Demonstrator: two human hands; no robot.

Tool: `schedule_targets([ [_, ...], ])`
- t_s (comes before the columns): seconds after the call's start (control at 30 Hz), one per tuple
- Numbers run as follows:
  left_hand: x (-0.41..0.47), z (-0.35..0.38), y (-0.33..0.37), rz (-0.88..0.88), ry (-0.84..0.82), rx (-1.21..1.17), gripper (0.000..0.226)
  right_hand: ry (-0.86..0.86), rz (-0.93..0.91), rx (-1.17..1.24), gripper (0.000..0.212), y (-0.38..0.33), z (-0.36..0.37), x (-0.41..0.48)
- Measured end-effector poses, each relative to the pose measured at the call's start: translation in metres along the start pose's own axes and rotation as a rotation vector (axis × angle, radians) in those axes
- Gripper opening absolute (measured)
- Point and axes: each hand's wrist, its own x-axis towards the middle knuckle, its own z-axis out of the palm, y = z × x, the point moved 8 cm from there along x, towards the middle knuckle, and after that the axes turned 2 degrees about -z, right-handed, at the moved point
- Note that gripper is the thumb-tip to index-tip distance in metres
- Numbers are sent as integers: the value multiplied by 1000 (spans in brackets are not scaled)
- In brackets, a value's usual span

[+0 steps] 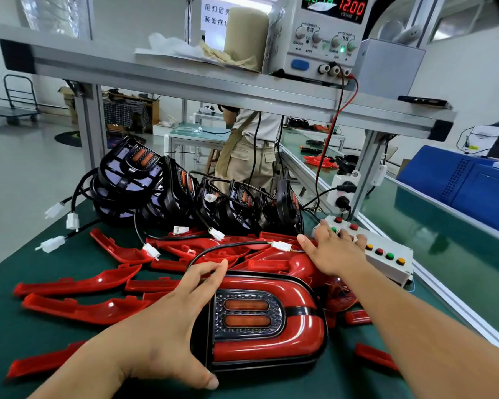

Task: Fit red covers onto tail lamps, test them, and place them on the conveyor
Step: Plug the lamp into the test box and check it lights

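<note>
A tail lamp [268,321] with red covers fitted lies on the green mat in front of me. My left hand [167,321] grips its left end, thumb below and fingers over the top edge. Its black cable runs up to a white connector [281,245]. My right hand [333,249] is spread flat over the white button box [386,254], fingers on the buttons. Loose red covers [78,283] lie scattered on the mat. Several black uncovered lamps [185,191] are stacked behind them.
A power supply [317,36] reading 12.00 sits on the shelf above, with red and black leads hanging down. The green conveyor [444,231] runs along the right. A person stands behind the bench. A blue crate [467,180] is at far right.
</note>
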Motion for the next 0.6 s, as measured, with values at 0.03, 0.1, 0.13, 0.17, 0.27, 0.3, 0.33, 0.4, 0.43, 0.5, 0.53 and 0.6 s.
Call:
schedule_targets([
  [0.03,0,-2,11,23,-15,-21,123,-4,-1,6,85,0,1,0],
  [0.1,-8,-21,47,40,64,-81,93,-3,-9,-1,84,-1,0,-1],
  [0.13,-11,-31,64,27,114,-138,74,-2,-16,-10,83,-2,-1,-1],
  [0.17,-17,-39,76,-8,183,-219,60,-1,-24,-20,82,-3,-1,-1],
  [0.27,-36,-48,99,-54,248,-321,33,-3,-42,-52,81,-4,-2,-1],
  [0.3,-34,-45,107,-51,212,-298,26,-2,-42,-57,81,-3,-2,0],
  [0.33,-36,-46,109,-41,189,-220,22,1,-41,-58,81,-3,-2,0],
  [0.4,-38,-51,112,-8,158,-177,22,4,-37,-53,82,-2,-2,0],
  [0.43,-38,-50,110,6,104,-182,28,3,-36,-52,83,-2,-2,0],
  [0.5,-41,-44,107,60,-123,-118,70,0,-31,-50,83,-2,-2,1],
  [0.53,-45,-42,107,104,-236,-23,98,-2,-28,-48,84,-2,-1,1],
  [0.6,-53,-42,107,155,-419,94,134,-9,-22,-41,84,-1,-1,1],
])
